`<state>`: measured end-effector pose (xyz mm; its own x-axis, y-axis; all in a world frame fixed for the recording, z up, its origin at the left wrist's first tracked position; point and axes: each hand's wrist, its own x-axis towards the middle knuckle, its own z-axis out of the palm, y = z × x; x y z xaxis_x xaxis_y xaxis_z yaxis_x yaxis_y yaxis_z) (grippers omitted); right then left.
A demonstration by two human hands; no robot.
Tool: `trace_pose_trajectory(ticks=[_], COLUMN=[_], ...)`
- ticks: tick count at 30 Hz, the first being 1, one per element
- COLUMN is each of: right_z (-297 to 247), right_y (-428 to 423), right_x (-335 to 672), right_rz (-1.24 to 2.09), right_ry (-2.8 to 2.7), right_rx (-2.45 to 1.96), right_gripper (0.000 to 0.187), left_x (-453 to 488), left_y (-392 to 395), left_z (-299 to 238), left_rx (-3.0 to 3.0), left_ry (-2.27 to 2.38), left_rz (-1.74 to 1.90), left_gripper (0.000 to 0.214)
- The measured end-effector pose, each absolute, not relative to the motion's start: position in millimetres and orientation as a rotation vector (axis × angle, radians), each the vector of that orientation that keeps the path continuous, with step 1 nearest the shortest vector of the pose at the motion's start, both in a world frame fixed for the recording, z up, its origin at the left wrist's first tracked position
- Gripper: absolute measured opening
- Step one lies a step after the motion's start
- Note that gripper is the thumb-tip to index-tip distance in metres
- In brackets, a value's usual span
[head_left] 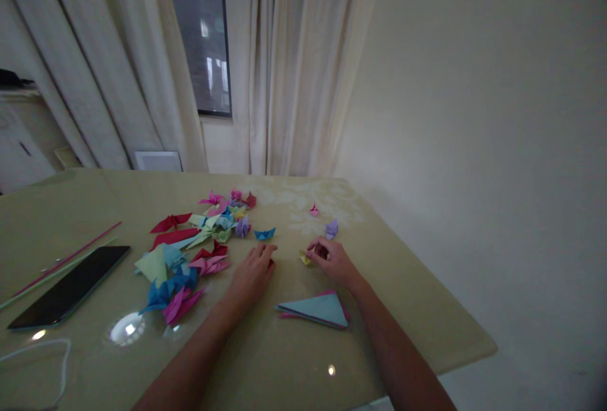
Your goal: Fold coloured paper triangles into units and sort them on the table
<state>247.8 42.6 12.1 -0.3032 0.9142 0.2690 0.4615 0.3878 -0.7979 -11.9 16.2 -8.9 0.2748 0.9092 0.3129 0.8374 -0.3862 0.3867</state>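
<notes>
Between thumb and fingertips, my right hand [334,262] pinches a small yellow folded paper [304,258] on the table. My left hand [253,270] rests to its left, fingers curved down, with a dark red bit [272,263] showing at the thumb; most of what lies under these fingers is hidden. Just beyond the left fingertips sits a blue paper boat [264,234]. Past my right hand lie a purple folded paper [331,229] and a small pink one [313,210]. Nearer me, between my forearms, is a stack of light blue and pink folded paper [315,310].
A heap of colourful origami pieces [211,224] spreads left of my left hand, with blue [171,289] and magenta [181,305] ones in front. Farther left lie a black phone [71,288], thin pink and green sticks [71,262] and a white cable [65,367]. A wall borders the table's [408,310] right side.
</notes>
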Motion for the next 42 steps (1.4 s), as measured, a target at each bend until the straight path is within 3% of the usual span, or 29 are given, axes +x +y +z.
trace_pose_trajectory(ticks=[8, 17, 24, 32, 39, 42], right_z=[14, 23, 30, 29, 17, 16], right_y=[34, 30, 34, 48, 46, 45], right_x=[234, 233, 247, 291, 292, 293], right_rz=[0.865, 0.791, 0.679, 0.503, 0.526, 0.541], right_ry=[-2.044, -2.057, -1.943, -1.906, -2.125, -2.124], right_rx=[-0.971, -0.895, -1.047, -1.358, -1.556, -1.566], right_gripper=[0.049, 0.045, 0.029, 0.004, 0.004, 0.006], left_x=[6, 8, 8, 2, 4, 3], left_y=[7, 4, 6, 15, 14, 14], left_z=[-10, -16, -19, -27, -25, -23], left_rx=[2.489, 2.517, 2.473, 2.539, 2.660, 2.624], left_ry=[1.158, 0.908, 1.082, 1.298, 1.125, 1.294], left_rz=[1.027, 1.124, 1.258, 0.751, 0.624, 0.692], left_gripper=[0.034, 0.031, 0.045, 0.054, 0.054, 0.051])
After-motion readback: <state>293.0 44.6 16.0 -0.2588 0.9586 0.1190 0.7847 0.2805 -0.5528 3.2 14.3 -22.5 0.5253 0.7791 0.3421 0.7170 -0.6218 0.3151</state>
